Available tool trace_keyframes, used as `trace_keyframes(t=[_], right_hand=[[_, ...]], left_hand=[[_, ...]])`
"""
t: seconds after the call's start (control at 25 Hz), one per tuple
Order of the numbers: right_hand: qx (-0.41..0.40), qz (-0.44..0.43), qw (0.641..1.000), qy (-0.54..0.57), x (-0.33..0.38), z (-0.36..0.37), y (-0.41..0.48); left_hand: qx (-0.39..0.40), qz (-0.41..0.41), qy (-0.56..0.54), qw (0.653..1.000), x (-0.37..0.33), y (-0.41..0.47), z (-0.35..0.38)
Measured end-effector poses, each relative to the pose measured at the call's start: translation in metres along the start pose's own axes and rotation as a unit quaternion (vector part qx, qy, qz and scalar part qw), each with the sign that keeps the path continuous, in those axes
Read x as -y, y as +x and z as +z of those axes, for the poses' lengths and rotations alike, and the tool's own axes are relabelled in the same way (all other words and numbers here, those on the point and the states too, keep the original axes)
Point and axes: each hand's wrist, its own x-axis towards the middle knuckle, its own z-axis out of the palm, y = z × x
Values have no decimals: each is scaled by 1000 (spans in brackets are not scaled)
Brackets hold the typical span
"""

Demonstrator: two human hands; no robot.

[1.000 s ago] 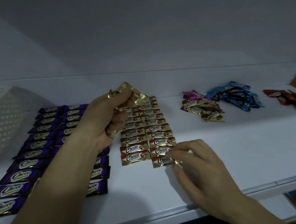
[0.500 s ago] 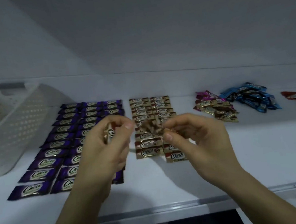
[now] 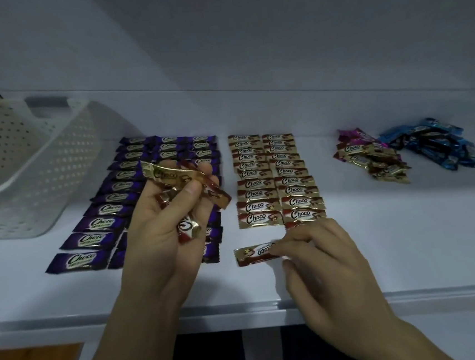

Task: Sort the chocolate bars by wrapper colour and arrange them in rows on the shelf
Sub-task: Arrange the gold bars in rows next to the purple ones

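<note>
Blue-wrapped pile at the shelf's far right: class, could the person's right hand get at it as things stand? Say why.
Probably yes: bare shelf lies between the right hand and the blue pile. Its fingers pinch a gold bar near the front edge, though, so it must let go first.

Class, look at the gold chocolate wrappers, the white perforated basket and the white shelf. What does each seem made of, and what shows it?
Gold chocolate wrappers: likely metallised plastic film, glossy; bright glints, crimped ends. White perforated basket: probably moulded plastic, matt; regular holes, rounded rim. White shelf: smooth painted metal or laminate, unclear which; faint sheen.
</note>
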Motion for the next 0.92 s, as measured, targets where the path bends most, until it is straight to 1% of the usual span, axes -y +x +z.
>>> trace_keyframes(t=[0.12, 0.28, 0.36, 0.44, 0.56, 0.64, 0.76, 0.84, 0.92], right_hand=[[26, 16, 999, -19, 10, 3, 4], [108, -1, 990, -87, 24, 11, 15], [123, 2, 990, -65, 28, 13, 15], [111, 13, 993, -29, 28, 12, 13], [70, 35, 997, -17, 26, 9, 10], [38, 38, 998, -38, 21, 10, 11], [11, 16, 997, -78, 11, 11, 14], [3, 15, 997, -76, 10, 13, 13], [4, 24, 998, -56, 15, 14, 9]], left_hand=[[-31, -13, 15, 999, 3, 2, 4], [-28, -53, 11, 998, 3, 9, 7], [-14, -80, 19, 997, 1, 9, 5], [4, -92, 52, 994, -3, 10, 0], [17, -84, 123, 989, -8, 15, -4], [32, -37, 183, 982, -7, 18, -7], [86, 33, 246, 965, 1, 14, -13], [97, 53, 275, 955, 4, 7, -18], [86, 47, 282, 954, 5, 2, -23]])
